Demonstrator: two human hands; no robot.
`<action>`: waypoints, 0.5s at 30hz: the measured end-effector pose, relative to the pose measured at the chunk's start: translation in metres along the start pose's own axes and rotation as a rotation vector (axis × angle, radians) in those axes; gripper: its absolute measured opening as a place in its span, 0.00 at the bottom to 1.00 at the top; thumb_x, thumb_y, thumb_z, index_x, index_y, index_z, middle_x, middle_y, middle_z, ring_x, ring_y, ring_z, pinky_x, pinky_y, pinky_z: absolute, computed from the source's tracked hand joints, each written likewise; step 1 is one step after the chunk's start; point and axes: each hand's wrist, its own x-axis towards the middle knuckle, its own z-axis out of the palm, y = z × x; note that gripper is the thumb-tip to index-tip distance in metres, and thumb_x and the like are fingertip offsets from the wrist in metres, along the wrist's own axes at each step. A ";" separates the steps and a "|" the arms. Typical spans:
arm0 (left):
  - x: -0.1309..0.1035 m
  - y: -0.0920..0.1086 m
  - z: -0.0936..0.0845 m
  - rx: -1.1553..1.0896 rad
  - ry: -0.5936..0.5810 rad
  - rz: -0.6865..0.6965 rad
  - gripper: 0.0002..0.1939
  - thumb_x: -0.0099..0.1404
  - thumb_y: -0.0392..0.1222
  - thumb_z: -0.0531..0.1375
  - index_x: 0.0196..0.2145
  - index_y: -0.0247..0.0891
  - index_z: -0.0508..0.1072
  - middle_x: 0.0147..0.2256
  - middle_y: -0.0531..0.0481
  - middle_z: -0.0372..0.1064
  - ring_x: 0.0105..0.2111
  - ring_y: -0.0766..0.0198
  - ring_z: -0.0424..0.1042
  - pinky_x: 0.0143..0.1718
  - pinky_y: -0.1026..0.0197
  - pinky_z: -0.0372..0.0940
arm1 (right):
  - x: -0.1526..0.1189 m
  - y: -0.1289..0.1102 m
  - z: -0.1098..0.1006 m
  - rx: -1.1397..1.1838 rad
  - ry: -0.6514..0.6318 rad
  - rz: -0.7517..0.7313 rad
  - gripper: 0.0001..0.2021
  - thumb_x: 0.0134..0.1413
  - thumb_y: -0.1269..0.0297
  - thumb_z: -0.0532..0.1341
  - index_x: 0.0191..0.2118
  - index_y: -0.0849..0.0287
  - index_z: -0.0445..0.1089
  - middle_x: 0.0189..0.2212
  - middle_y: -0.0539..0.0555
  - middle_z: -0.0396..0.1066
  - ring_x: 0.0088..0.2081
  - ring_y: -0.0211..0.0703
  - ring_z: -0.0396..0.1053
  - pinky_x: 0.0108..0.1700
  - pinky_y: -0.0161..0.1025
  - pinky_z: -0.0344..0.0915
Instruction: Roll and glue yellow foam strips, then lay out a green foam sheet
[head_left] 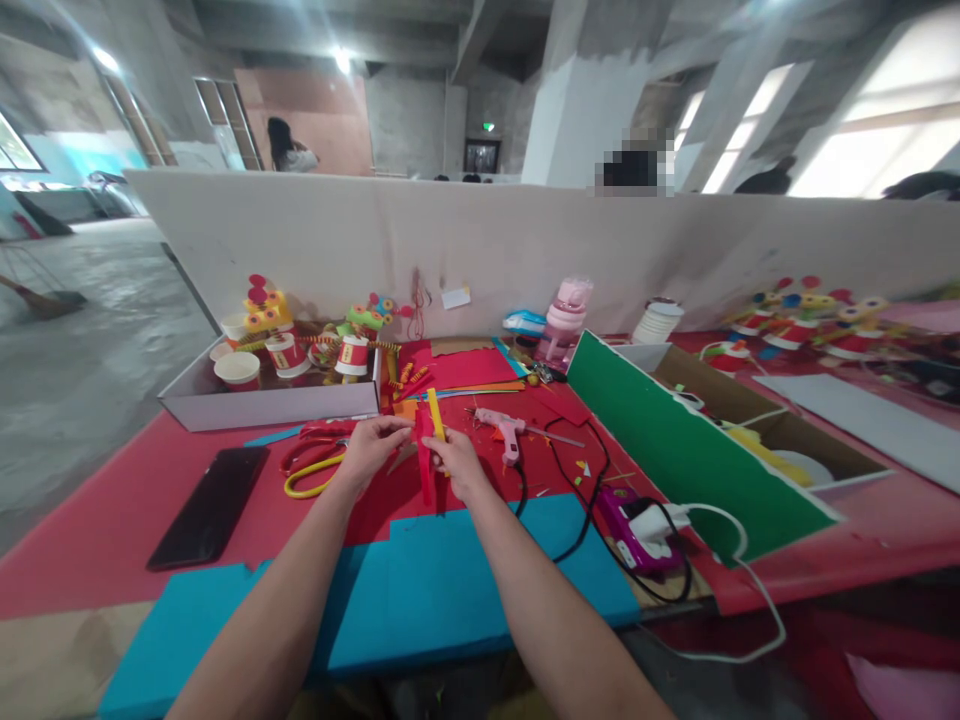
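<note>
My left hand (377, 446) is closed, its fingertips pinched at the left edge of a red strip (426, 470); whether it grips the strip is too small to tell. My right hand (452, 458) is closed on a yellow strip (435, 412), which stands up from its fingers beside the red one. Just right of my right hand lies a pink glue gun (504, 428) on the red table cover. Scissors with yellow handles (311, 477) and red-handled pliers (304, 448) rest left of my left hand. Blue sheets (427, 590) lie under my forearms.
A black phone (208, 508) lies at the left. Behind it, a white box (277, 408) holds paper cups and cup figures. A green-sided box (690, 450), a purple power strip (637, 530) and cables occupy the right. A white partition (337, 240) stands behind; people are beyond it.
</note>
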 end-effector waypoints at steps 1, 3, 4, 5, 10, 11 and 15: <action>0.000 -0.001 0.000 0.002 -0.007 -0.005 0.16 0.51 0.48 0.66 0.33 0.34 0.78 0.28 0.48 0.74 0.27 0.64 0.69 0.31 0.63 0.63 | 0.000 0.000 0.000 -0.007 -0.001 -0.003 0.10 0.35 0.61 0.63 0.26 0.59 0.65 0.14 0.42 0.58 0.17 0.30 0.54 0.18 0.28 0.47; 0.001 -0.001 -0.001 0.015 -0.025 -0.007 0.15 0.51 0.49 0.66 0.32 0.34 0.78 0.26 0.48 0.73 0.26 0.64 0.68 0.30 0.63 0.63 | 0.000 0.002 -0.001 -0.021 -0.007 -0.013 0.10 0.36 0.60 0.63 0.26 0.59 0.64 0.13 0.42 0.57 0.17 0.30 0.53 0.18 0.28 0.47; 0.001 -0.002 -0.001 0.025 -0.031 -0.001 0.15 0.51 0.49 0.65 0.31 0.34 0.78 0.26 0.48 0.72 0.26 0.64 0.68 0.30 0.63 0.62 | 0.001 0.002 -0.001 -0.025 -0.013 -0.019 0.10 0.36 0.61 0.63 0.26 0.59 0.64 0.13 0.42 0.57 0.16 0.30 0.53 0.17 0.28 0.46; 0.001 -0.002 -0.001 0.036 -0.031 0.010 0.15 0.52 0.49 0.65 0.31 0.34 0.78 0.26 0.48 0.72 0.26 0.63 0.68 0.30 0.63 0.62 | 0.001 0.002 -0.001 -0.029 -0.016 -0.027 0.10 0.37 0.61 0.63 0.26 0.59 0.64 0.13 0.42 0.56 0.16 0.30 0.52 0.17 0.29 0.46; 0.001 -0.003 0.000 0.072 -0.036 0.027 0.14 0.52 0.49 0.65 0.31 0.34 0.77 0.27 0.47 0.73 0.27 0.63 0.69 0.30 0.63 0.62 | 0.000 0.002 0.001 -0.052 -0.013 -0.054 0.09 0.37 0.61 0.62 0.24 0.58 0.62 0.13 0.41 0.54 0.15 0.29 0.50 0.17 0.30 0.44; 0.000 -0.004 0.000 0.076 -0.049 0.019 0.14 0.52 0.48 0.65 0.31 0.34 0.77 0.27 0.48 0.73 0.27 0.63 0.69 0.30 0.63 0.62 | 0.000 0.002 0.001 -0.051 -0.011 -0.060 0.09 0.37 0.61 0.62 0.23 0.58 0.61 0.12 0.41 0.53 0.15 0.30 0.50 0.17 0.30 0.44; -0.002 -0.003 0.004 0.083 -0.075 -0.005 0.12 0.51 0.48 0.66 0.28 0.35 0.76 0.24 0.50 0.72 0.25 0.64 0.68 0.27 0.65 0.60 | 0.000 0.003 0.001 -0.070 0.000 -0.103 0.09 0.38 0.60 0.61 0.23 0.58 0.61 0.13 0.41 0.54 0.16 0.30 0.49 0.18 0.30 0.43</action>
